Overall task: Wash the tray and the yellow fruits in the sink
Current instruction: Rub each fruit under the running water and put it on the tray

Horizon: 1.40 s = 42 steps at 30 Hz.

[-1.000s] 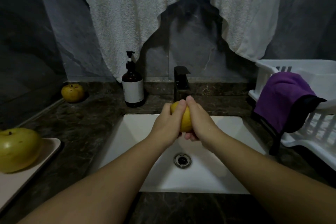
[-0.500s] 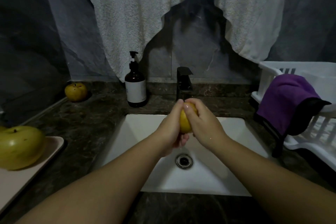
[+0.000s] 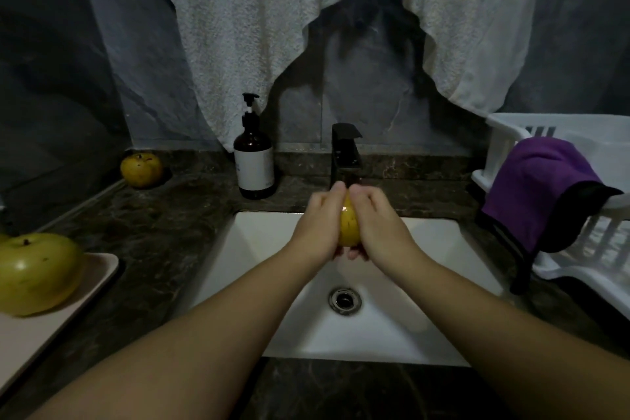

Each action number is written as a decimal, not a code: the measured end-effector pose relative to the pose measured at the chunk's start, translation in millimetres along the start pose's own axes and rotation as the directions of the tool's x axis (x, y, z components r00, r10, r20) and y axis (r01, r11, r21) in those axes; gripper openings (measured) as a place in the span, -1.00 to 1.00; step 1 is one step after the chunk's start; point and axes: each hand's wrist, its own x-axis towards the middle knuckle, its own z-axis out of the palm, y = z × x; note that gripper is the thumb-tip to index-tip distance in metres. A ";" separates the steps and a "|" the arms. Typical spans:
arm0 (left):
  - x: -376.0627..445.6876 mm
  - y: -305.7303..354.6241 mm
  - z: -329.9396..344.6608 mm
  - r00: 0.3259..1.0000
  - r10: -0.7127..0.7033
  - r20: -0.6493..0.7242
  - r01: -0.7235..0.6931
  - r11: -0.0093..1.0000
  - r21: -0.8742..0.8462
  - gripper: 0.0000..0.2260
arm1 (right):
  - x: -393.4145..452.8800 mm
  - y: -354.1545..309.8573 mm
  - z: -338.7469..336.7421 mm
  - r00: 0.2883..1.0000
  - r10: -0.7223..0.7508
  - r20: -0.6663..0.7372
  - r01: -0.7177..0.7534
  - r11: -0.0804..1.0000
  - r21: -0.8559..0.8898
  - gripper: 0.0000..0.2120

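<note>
A yellow fruit (image 3: 349, 225) is pressed between my left hand (image 3: 317, 225) and my right hand (image 3: 378, 225), held over the white sink (image 3: 426, 310) just below the black faucet (image 3: 344, 153). Only a narrow strip of the fruit shows between my palms. A second yellow-green fruit (image 3: 35, 271) rests on the beige tray (image 3: 51, 327) at the left edge. A third, darker yellow fruit (image 3: 141, 170) sits on the dark marble counter at the back left.
A brown pump bottle (image 3: 254, 164) stands left of the faucet. A white dish rack (image 3: 579, 215) with a purple cloth (image 3: 538, 187) draped over it fills the right side. A white towel (image 3: 272, 27) hangs on the wall behind. The drain (image 3: 345, 299) lies below my hands.
My hands have turned around the fruit, so my palms now cover more of it. They stay in the same spot under the faucet.
</note>
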 end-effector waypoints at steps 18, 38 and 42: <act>1.6 -1.1 -0.3 0.981 0.186 -0.056 -0.179 0.978 0.109 -0.52 | 2.3 -4.6 -3.1 0.997 0.061 0.057 -0.069 0.987 0.147 -0.51; 4.5 -2.7 -0.8 0.941 0.322 -0.101 -0.293 0.928 0.228 -0.65 | -4.3 -12.6 2.8 0.932 0.292 0.213 -0.353 0.863 0.361 -0.49; -4.4 -0.3 -1.8 0.916 -0.322 0.241 0.371 0.907 -0.199 -0.31 | -1.4 0.5 -12.2 0.952 -0.299 0.059 0.301 0.891 -0.339 -0.54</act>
